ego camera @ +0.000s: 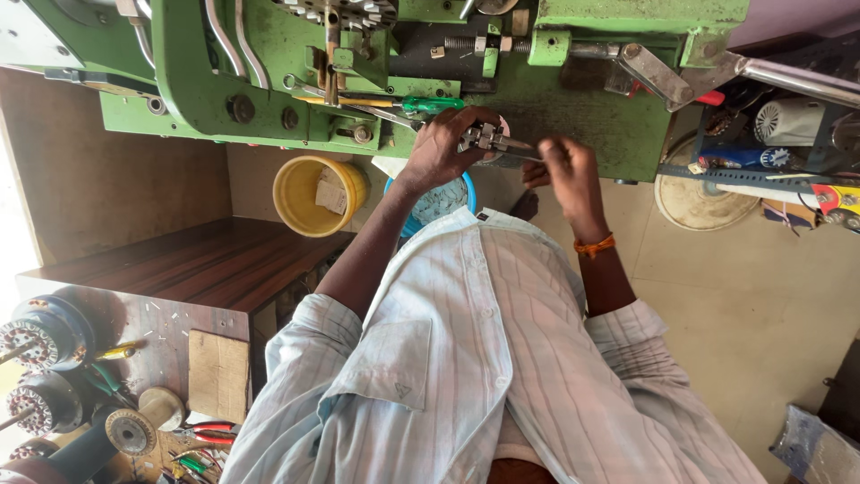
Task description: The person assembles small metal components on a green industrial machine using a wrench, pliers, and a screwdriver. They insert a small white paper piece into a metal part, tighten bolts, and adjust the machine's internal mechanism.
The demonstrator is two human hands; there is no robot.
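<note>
My left hand (pixel 445 142) is closed around a small grey metal fitting (pixel 485 137) held just in front of the green machine (pixel 269 81). From the fitting a thin metal rod (pixel 520 147) sticks out to the right. My right hand (pixel 566 170), with an orange thread band at the wrist, pinches the end of that rod with its fingertips. A green-handled screwdriver (pixel 421 105) lies on the machine's ledge just above my left hand. My striped shirt fills the lower middle of the view.
A yellow bucket (pixel 315 193) and a blue bucket (pixel 448 199) stand on the floor below the machine. A brown wooden bench (pixel 197 269) at left carries motor armatures (pixel 40 336), pliers (pixel 202 435) and a wooden block. A round disc (pixel 694 202) and clutter lie at right.
</note>
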